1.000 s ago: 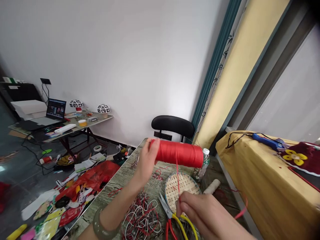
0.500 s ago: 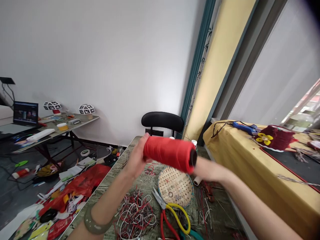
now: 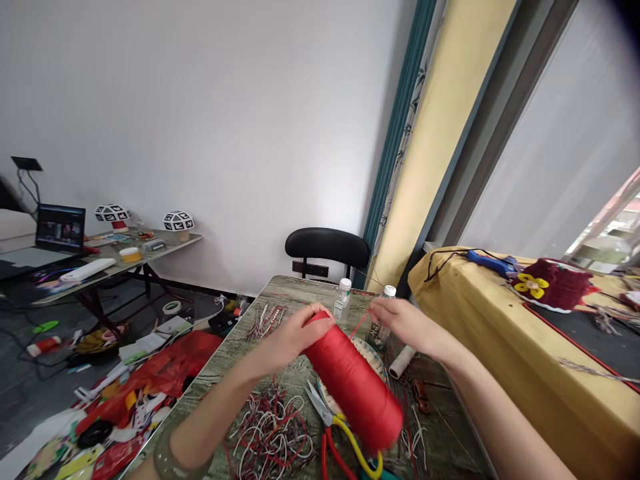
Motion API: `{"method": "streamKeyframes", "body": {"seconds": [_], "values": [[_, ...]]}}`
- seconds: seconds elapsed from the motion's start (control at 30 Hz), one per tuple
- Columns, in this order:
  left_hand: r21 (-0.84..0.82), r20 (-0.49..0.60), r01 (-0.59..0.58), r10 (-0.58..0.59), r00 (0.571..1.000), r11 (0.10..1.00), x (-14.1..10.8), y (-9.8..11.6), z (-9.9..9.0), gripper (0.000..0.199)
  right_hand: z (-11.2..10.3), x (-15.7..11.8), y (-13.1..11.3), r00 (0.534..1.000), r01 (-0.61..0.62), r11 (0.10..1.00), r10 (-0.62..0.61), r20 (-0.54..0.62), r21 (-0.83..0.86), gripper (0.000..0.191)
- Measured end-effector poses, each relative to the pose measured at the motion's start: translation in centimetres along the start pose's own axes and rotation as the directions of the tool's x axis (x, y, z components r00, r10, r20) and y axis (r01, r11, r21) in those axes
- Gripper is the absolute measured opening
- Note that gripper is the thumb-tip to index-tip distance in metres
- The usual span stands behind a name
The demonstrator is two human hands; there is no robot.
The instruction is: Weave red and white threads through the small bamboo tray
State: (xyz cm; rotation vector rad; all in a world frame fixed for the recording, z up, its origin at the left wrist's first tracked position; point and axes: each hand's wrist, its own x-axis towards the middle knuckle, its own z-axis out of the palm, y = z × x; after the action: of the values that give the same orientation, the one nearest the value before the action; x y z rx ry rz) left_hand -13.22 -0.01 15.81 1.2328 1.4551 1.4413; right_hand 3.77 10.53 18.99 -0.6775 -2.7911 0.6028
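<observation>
My left hand (image 3: pixel 303 337) is closed around the far end of a large spool of red thread (image 3: pixel 355 387), which tilts with its near end down to the right. A red thread strand (image 3: pixel 360 325) runs from the spool up to my right hand (image 3: pixel 403 323), whose fingers are pinched on it. Under the spool lies a round woven bamboo tray (image 3: pixel 373 357), partly covered. Scissors (image 3: pixel 327 417) with red and yellow handles lie below, their handles partly behind the spool. Left of them is a tangled heap of red, white and grey cords (image 3: pixel 275 430).
Two small bottles, a clear one (image 3: pixel 343 297) and one (image 3: pixel 383 320) behind my right hand, stand on the table (image 3: pixel 225 373). A cardboard tube (image 3: pixel 401 362) lies to the right. A black chair (image 3: pixel 327 245) is beyond. Clutter, including red plastic (image 3: pixel 170 367), covers the floor at left.
The spool has swung from nearly level to a steep tilt, its near end dropping toward me. My right hand has left its end and now draws a thread out, up and away.
</observation>
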Motion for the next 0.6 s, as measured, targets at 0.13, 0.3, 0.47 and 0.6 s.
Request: {"method": "streamKeyframes", "body": {"seconds": [0.13,0.3,0.47,0.6], "values": [[-0.013,-0.312,0.014,-0.018,0.95,1.0,0.9,-1.3,-0.1,0.033,1.4,-2.6,-2.8,0.987,0.06,0.992,-0.043,0.153,-0.112,0.023],[-0.294,0.083,0.059,-0.036,0.996,0.954,0.2,-1.5,-0.4,0.038,1.7,-1.7,-0.7,0.981,0.059,0.993,-0.039,0.191,-0.101,0.015],[-0.033,-0.132,0.03,-0.034,0.991,0.999,0.6,-1.7,-0.2,0.027,-0.2,-2.2,-2.2,1.0,-0.026,0.989,0.025,-0.011,-0.148,0.023],[-0.274,-0.217,0.061,-0.124,0.968,0.96,1.0,-2.1,-0.5,0.034,1.9,-3.0,-4.0,0.971,0.097,0.995,-0.094,0.221,-0.003,0.009]]}}
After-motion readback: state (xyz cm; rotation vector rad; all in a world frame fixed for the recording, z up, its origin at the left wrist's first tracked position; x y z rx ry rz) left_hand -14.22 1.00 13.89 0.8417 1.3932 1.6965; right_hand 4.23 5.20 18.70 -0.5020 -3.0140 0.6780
